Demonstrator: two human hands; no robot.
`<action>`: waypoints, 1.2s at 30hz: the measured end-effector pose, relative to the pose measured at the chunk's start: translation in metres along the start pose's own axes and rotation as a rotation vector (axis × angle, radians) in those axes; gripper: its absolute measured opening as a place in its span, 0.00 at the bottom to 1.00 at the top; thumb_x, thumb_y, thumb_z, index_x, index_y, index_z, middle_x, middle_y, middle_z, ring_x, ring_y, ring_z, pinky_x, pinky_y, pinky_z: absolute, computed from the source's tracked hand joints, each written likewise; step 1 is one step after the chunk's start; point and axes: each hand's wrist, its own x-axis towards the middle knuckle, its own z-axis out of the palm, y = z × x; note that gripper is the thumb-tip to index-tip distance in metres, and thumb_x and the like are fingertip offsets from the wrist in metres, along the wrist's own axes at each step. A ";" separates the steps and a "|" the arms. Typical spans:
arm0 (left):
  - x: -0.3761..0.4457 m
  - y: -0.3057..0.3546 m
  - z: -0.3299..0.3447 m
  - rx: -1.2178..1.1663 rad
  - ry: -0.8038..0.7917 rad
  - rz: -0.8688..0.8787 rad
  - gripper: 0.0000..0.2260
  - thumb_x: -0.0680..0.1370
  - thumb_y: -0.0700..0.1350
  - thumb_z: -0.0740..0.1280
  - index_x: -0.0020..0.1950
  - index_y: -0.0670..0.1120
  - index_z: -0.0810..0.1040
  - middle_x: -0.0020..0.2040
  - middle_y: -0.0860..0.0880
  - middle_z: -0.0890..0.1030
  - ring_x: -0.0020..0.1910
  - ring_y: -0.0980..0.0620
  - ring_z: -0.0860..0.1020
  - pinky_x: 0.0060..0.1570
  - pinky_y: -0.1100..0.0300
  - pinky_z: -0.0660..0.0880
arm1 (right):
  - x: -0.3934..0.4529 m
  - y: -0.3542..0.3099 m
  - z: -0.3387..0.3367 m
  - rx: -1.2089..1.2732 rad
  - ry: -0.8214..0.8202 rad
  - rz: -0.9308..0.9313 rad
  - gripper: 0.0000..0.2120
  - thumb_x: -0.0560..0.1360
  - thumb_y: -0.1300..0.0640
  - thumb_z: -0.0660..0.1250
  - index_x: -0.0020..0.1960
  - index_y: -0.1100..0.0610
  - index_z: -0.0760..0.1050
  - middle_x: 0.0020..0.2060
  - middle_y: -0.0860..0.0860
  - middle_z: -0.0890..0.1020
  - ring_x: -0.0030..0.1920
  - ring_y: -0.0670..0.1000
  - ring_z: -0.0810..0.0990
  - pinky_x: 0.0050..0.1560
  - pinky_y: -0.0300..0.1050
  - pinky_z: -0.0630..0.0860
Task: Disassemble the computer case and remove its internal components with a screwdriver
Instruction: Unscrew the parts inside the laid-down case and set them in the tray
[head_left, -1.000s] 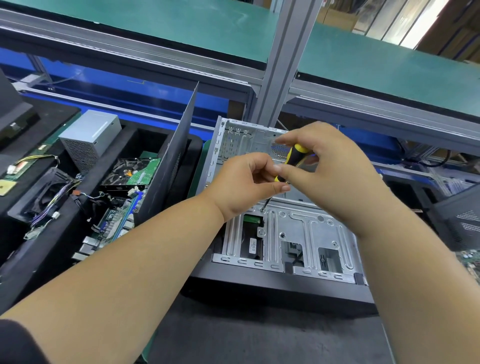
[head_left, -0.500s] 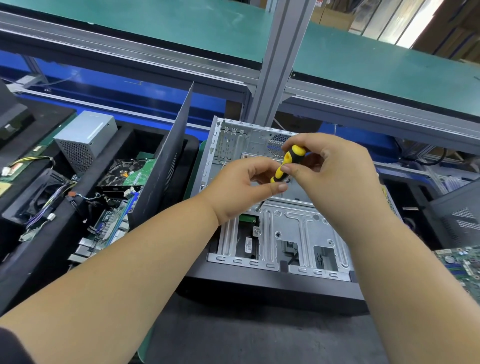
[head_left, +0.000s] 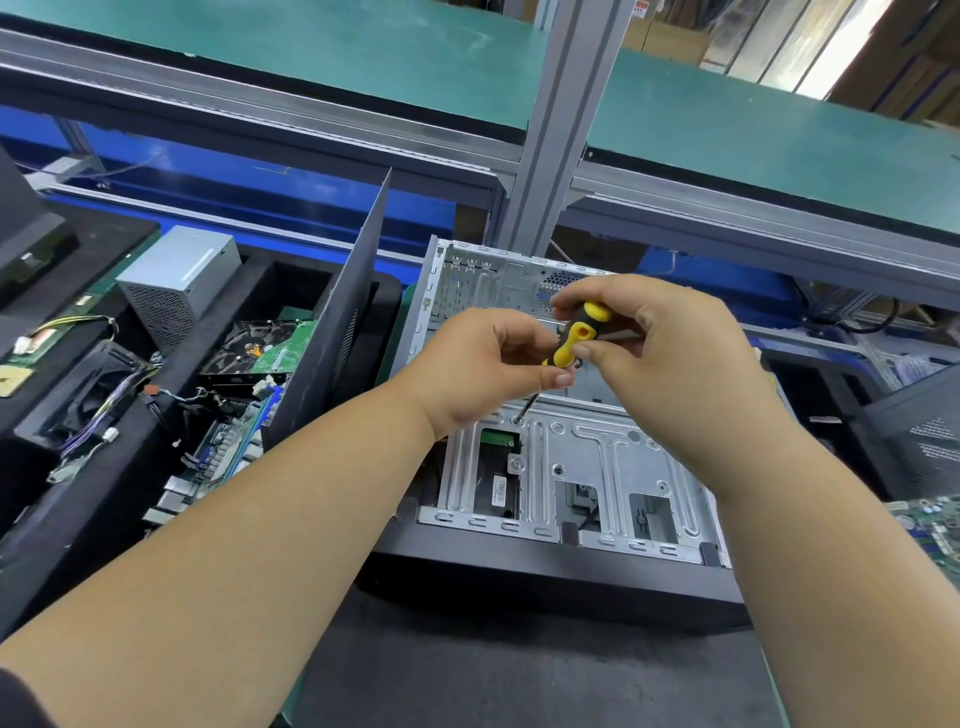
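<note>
A: Where is the computer case (head_left: 566, 558) sitting?

B: It is lying on its side on the dark bench top, open face up, with the bare metal frame showing inside. A dark side panel (head_left: 332, 332) is standing upright just to its left.

A: And what are the hands doing?

B: Both are holding the screwdriver (head_left: 574, 336) above the case. The right hand (head_left: 670, 374) is curling its fingers round the top of the yellow and black handle. The left hand (head_left: 485, 371) is pinching the lower end of the handle between thumb and fingers.

A: Where is the tip pointing?

B: The shaft is slanting down and to the left, and the tip is resting on a screw (head_left: 518, 420) in the metal frame.

A: Anything lying to the side?

B: On the left, a grey power supply (head_left: 179, 283), a hard drive (head_left: 260, 348) and a circuit board (head_left: 228, 447) are lying in dark trays.
</note>
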 end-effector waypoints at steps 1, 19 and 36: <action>0.000 0.000 0.000 0.015 0.009 0.001 0.08 0.70 0.37 0.76 0.47 0.46 0.83 0.43 0.51 0.85 0.45 0.55 0.83 0.51 0.59 0.80 | 0.000 0.000 -0.001 0.001 -0.013 -0.007 0.20 0.73 0.67 0.71 0.59 0.46 0.81 0.49 0.40 0.82 0.51 0.40 0.80 0.55 0.31 0.75; -0.003 0.005 0.009 0.167 0.071 0.063 0.12 0.68 0.40 0.78 0.44 0.39 0.77 0.39 0.44 0.78 0.38 0.53 0.76 0.44 0.53 0.78 | -0.007 0.004 0.008 0.154 0.195 0.082 0.11 0.70 0.62 0.76 0.48 0.50 0.81 0.38 0.43 0.82 0.40 0.42 0.81 0.44 0.37 0.78; -0.005 0.012 0.002 0.122 0.013 0.040 0.12 0.70 0.35 0.75 0.49 0.48 0.82 0.43 0.54 0.85 0.46 0.57 0.83 0.48 0.67 0.77 | -0.005 0.004 -0.001 0.110 -0.025 0.034 0.22 0.76 0.67 0.66 0.59 0.43 0.80 0.49 0.39 0.82 0.51 0.36 0.79 0.55 0.29 0.74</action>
